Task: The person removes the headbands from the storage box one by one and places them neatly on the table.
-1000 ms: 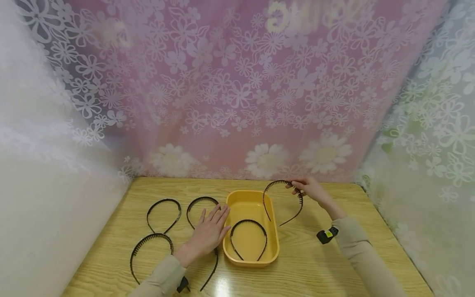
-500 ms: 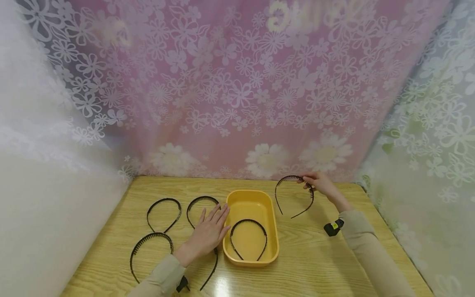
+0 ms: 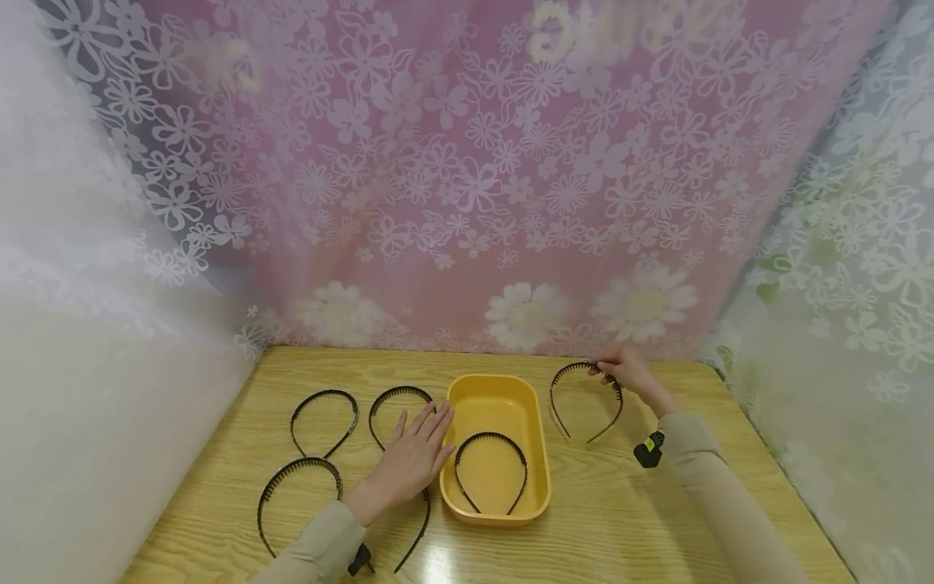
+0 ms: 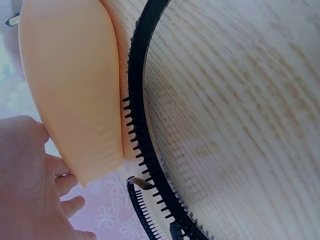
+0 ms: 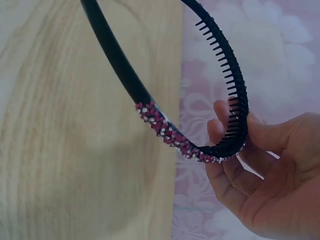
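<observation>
My right hand (image 3: 633,377) pinches a black toothed headband (image 3: 553,397) near its top, to the right of the yellow tray (image 3: 496,410). In the right wrist view this headband (image 5: 165,132) shows pink and white beads along its outer side, with thumb and fingers on either side of the band. My left hand (image 3: 409,458) rests with extended fingers at the tray's left rim. The left wrist view has its fingers (image 4: 65,185) against the tray's outer wall (image 4: 75,90), beside a black headband (image 4: 137,95). Inside the tray lies another headband (image 3: 491,435).
Several black headbands lie left of the tray, among them a back left headband (image 3: 327,392) and a front left headband (image 3: 299,461). My left hand and forearm partly cover others. A pink flowered curtain (image 3: 438,308) hangs behind the wooden table (image 3: 620,519).
My right hand has carried its headband rightward, away from over the tray's edge, then lowered it slightly. The left hand has stayed at the tray's rim.
</observation>
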Demonstrator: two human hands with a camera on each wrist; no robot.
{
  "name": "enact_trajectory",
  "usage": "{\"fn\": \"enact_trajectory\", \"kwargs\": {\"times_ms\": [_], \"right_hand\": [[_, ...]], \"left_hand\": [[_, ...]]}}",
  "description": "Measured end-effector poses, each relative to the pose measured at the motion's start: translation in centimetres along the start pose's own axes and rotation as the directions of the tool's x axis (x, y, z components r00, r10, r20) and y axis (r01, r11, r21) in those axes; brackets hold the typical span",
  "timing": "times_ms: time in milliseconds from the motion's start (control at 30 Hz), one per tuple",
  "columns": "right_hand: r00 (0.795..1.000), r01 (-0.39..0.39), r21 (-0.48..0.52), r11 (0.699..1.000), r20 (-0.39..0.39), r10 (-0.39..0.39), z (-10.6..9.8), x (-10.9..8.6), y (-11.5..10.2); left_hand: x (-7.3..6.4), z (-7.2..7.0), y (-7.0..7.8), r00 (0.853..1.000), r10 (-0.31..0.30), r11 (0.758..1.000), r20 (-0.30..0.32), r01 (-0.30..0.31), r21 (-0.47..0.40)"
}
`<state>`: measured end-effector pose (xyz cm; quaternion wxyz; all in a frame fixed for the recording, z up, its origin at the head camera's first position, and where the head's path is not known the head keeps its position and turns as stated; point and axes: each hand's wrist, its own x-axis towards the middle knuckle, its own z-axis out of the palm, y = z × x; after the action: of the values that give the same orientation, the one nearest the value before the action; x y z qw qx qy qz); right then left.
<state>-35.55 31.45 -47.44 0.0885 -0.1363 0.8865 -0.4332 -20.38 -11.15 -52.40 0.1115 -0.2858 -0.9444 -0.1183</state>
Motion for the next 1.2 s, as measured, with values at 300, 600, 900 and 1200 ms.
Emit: {"fn": "enact_trajectory", "kwargs": {"times_ms": [300, 600, 900, 1200], "right_hand": [[0.998, -0.031, -0.072, 0.997, 0.046, 0.034, 1.5, 0.1, 1.4], [0.999, -0.037, -0.257, 0.966, -0.023, 0.032, 2.8, 0.2, 2.5], [0.999, -0.007, -0.318, 0.948, -0.044, -0.008, 3.7, 0.3, 2.9], [0.999, -0.014, -0.336, 0.942, -0.05, -0.004, 4.1, 0.3, 3.4]], "left_hand": [[0.0, -0.6, 0.3, 1.0, -0.005, 1.0, 0.005, 0.005, -0.008], [0.0, -0.7, 0.4, 0.999, -0.021, 1.0, 0.024, 0.021, -0.004], [0.0, -0.6, 0.4, 1.0, -0.018, 1.0, 0.024, 0.019, -0.008], [0.0, -1.0, 0.6, 0.999, -0.028, 0.999, 0.036, 0.029, -0.017]]}}
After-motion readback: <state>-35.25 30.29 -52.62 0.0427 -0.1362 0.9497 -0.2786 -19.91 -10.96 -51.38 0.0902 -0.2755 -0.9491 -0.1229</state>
